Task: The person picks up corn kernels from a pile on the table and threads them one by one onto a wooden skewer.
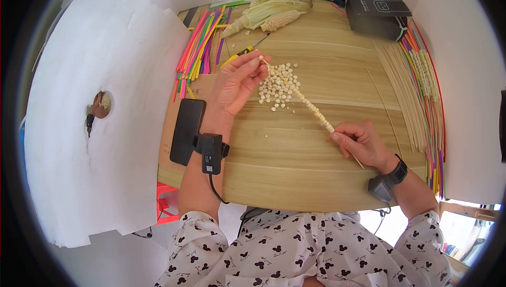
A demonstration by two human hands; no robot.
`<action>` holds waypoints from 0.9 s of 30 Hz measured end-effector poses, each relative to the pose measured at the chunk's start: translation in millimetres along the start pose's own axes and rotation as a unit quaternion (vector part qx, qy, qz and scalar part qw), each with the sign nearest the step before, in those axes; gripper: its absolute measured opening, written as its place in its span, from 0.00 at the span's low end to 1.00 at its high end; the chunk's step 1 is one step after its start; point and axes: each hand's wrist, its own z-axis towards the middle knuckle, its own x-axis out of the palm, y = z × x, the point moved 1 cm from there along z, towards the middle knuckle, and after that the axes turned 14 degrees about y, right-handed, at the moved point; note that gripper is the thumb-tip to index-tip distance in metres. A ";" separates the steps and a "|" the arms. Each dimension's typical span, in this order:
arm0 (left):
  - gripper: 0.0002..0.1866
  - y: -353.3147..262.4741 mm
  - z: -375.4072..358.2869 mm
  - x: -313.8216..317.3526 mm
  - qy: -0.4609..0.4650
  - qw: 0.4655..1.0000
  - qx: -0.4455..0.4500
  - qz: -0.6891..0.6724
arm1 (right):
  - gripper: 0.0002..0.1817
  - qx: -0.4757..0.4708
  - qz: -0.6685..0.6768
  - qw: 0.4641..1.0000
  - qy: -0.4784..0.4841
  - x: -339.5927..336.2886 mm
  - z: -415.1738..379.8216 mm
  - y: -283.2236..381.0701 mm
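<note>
A thin wooden stick strung with pale corn kernels (315, 112) slants across the middle of the table. My right hand (363, 142) is closed on its lower end, with the bare stick end poking out below. At the upper end, the fingertips of my left hand (240, 84) pinch together near the stick's tip, with a pale kernel between them. Loose kernels (279, 82) lie in a pile just right of my left hand, partly under the stick. A yellow-handled screwdriver (245, 51) lies behind my left hand.
A black phone (187, 131) lies on brown cardboard at left, with colourful strips (200, 44) behind it. Corn cobs with husks (269, 13) lie at the back. Right are a black box (377, 15), bare sticks (403, 92) and kernel-strung sticks (426, 76).
</note>
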 end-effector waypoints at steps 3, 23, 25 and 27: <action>0.13 1.2 0.0 1.5 0.013 1.000 0.003 -0.023 | 0.11 0.000 -0.006 1.000 0.000 -0.3 -0.1 1.3; 0.12 2.0 0.1 -1.8 0.013 1.000 0.004 -0.025 | 0.11 -0.001 -0.005 1.000 -0.004 0.2 0.4 1.9; 0.12 2.1 0.2 -1.5 0.014 0.999 0.006 -0.028 | 0.11 0.000 -0.005 1.000 -0.002 0.1 0.6 2.2; 0.12 2.2 0.2 -1.8 0.016 0.999 0.008 -0.032 | 0.11 0.000 -0.006 1.000 0.000 -0.4 0.6 1.3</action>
